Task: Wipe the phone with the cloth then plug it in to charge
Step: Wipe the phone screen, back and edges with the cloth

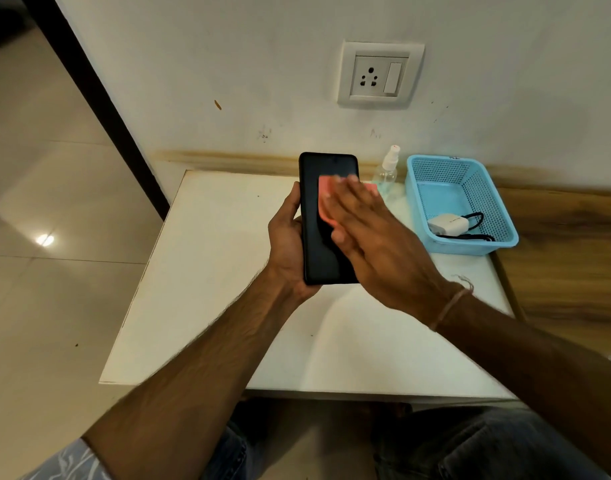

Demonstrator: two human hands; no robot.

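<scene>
My left hand (287,244) holds a black phone (319,251) upright above the white table, screen facing me. A folded pink cloth (325,202) lies flat against the upper part of the screen, pressed there by the flat fingers of my right hand (373,237). The right hand is slightly blurred. A white charger with a black cable (449,225) lies in the light blue basket (504,233) at the right. The wall socket with its switch (378,76) is on the wall above the table.
A small clear spray bottle (387,171) stands by the wall between the phone and the basket. The white table (210,271) ends at the left over a tiled floor. A wooden surface (567,258) adjoins the table on the right.
</scene>
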